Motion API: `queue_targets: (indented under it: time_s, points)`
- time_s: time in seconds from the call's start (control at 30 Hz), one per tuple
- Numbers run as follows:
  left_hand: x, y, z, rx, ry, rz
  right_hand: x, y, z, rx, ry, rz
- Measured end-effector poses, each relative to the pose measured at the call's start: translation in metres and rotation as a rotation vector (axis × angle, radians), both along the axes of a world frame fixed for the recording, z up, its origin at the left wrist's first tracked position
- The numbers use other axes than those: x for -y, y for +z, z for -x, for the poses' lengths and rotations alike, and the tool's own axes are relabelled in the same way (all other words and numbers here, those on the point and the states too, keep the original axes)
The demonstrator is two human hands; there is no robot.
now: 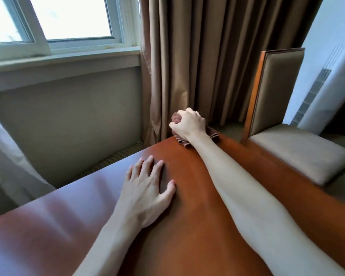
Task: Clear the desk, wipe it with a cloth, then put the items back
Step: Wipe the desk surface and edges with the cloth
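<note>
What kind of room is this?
Probably a hotel room or bedroom: a polished wooden desk stands by a window with long brown curtains, and a padded chair stands beside it.

The glossy reddish-brown wooden desk (pixel 187 226) stretches out under my arms, its top shining with pale window light along its left side. At its far corner sits the small brown cloth (pixel 182 140), bunched into crumpled folds in my right hand (pixel 188 124), its ruffled edges poking out beneath my wrist and resting on the wood.
</note>
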State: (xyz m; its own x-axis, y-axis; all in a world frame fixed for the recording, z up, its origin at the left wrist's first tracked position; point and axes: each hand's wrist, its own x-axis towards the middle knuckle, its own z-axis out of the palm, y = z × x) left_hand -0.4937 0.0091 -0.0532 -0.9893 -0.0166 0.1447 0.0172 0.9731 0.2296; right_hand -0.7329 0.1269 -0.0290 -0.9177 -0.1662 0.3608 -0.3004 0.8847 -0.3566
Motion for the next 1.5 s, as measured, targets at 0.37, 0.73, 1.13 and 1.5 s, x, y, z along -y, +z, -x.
queue_targets:
  time_s: [0.37, 0.73, 1.13, 1.5]
  points:
    - [0.021, 0.043, -0.068, -0.235, 0.139, -0.139, -0.02, 0.003, -0.237, 0.028, 0.444, 0.083]
    - [0.003, 0.025, -0.178, 0.062, 0.023, -0.059, -0.15, 0.013, -0.307, 0.024, -0.065, 0.125]
    - [0.072, 0.033, -0.202, 0.036, 0.214, 0.021, -0.001, 0.011, -0.324, 0.095, 0.217, 0.102]
    - [0.101, -0.006, -0.176, 0.075, 0.328, 0.014, 0.051, 0.001, -0.163, 0.057, 0.119, 0.068]
